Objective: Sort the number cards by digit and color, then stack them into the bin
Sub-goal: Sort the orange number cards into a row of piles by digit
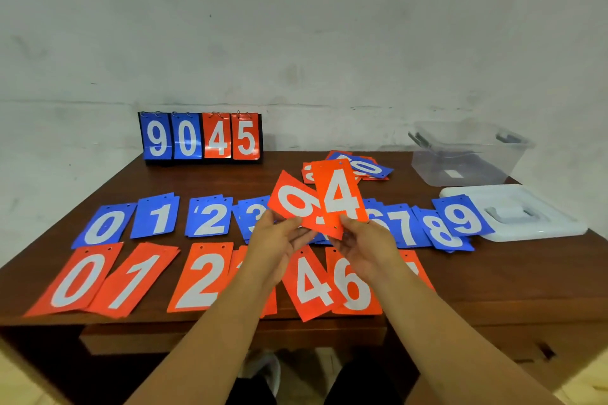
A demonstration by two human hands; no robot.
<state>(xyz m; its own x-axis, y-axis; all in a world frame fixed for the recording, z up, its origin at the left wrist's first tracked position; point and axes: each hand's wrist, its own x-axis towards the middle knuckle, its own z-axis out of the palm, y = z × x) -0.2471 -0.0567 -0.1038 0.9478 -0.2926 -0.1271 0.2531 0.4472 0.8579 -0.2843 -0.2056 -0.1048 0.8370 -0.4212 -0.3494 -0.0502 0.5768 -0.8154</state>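
Note:
My left hand pinches a tilted red card showing a 9 or 6 above the table's middle. My right hand pinches a red 4 card that overlaps it. On the table lies a row of blue cards, from blue 0 to blue 9. A nearer row of red cards runs from red 0 to red 6. A loose pile of cards lies further back. The clear plastic bin stands at the back right.
A flip scoreboard reading 9045 stands at the back left against the wall. The bin's white lid lies on the right, under the blue 9's corner. The wooden table's front edge runs below the red row.

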